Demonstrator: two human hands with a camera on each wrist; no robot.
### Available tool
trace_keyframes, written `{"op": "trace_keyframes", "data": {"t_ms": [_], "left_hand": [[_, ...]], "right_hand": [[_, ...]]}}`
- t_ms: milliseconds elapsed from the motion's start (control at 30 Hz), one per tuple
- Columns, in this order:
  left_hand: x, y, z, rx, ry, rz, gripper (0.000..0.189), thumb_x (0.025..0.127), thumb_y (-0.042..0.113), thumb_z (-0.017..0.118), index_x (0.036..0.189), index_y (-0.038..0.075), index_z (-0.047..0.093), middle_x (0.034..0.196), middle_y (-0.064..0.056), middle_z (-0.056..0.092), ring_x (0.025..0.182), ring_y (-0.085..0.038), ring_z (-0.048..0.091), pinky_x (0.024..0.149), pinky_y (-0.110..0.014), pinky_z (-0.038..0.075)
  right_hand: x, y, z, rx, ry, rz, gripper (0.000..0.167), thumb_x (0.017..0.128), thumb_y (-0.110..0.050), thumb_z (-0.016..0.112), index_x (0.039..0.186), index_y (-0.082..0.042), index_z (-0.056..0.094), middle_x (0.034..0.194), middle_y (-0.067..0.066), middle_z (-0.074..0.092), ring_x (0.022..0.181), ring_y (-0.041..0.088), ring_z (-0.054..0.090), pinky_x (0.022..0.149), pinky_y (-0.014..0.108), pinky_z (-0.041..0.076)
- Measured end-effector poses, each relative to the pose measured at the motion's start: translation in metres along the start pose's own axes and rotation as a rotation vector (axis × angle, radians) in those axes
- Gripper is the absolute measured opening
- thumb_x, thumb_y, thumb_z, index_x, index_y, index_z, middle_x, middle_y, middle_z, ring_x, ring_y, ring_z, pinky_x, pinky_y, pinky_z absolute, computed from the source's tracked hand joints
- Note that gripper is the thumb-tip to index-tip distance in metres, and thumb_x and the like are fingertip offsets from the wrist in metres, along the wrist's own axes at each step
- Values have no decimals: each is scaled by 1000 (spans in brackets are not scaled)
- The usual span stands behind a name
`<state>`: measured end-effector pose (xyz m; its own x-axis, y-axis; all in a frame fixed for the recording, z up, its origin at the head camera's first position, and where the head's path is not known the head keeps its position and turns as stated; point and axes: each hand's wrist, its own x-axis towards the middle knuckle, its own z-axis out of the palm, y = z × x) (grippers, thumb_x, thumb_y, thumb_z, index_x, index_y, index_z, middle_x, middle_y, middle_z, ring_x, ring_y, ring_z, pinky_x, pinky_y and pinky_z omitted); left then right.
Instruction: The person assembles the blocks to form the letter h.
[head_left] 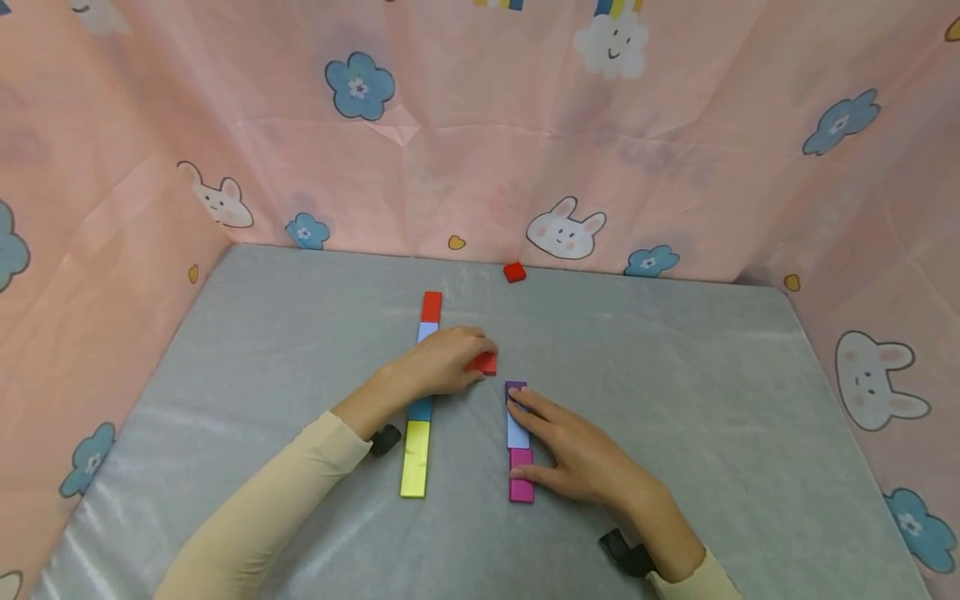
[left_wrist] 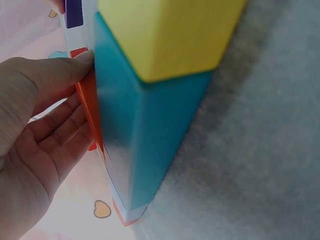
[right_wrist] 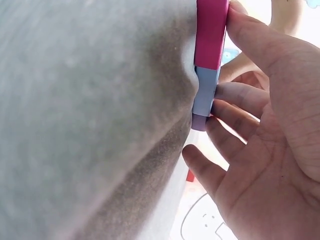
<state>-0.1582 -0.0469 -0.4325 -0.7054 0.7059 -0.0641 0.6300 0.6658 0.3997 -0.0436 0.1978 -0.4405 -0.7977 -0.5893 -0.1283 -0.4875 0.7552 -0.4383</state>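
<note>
My left hand [head_left: 450,360] pinches a red block [head_left: 486,364] between thumb and fingers, just right of the left-hand row. That row holds a red block [head_left: 432,306], a light blue block [head_left: 427,331], a teal-blue block [left_wrist: 135,135] and a yellow block [head_left: 416,458]; my hand and wrist cover its middle. Nearer me, my right hand [head_left: 592,454] rests with extended fingers along a second row. Its fingertips touch the purple block [head_left: 514,387] and light blue block [head_left: 517,432], and its thumb lies on the magenta block [head_left: 522,490].
Another red block [head_left: 514,272] lies at the far edge of the grey cloth-covered table [head_left: 675,358]. A pink printed curtain [head_left: 465,167] encloses the back and both sides. Dark wrist devices [head_left: 627,553] sit beneath both wrists.
</note>
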Motion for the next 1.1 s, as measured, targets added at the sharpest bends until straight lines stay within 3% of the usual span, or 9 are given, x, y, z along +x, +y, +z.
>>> {"op": "trace_keyframes", "data": {"t_ms": [1100], "left_hand": [[-1, 2, 0, -3, 9, -8, 39, 98, 19, 77, 134, 7, 72, 125, -9, 74, 114, -25, 69, 106, -39, 59]], "right_hand": [[0, -4, -2, -45, 3, -12, 86, 89, -51, 82, 158, -10, 51, 167, 11, 46, 150, 33, 51, 119, 54, 49]]}}
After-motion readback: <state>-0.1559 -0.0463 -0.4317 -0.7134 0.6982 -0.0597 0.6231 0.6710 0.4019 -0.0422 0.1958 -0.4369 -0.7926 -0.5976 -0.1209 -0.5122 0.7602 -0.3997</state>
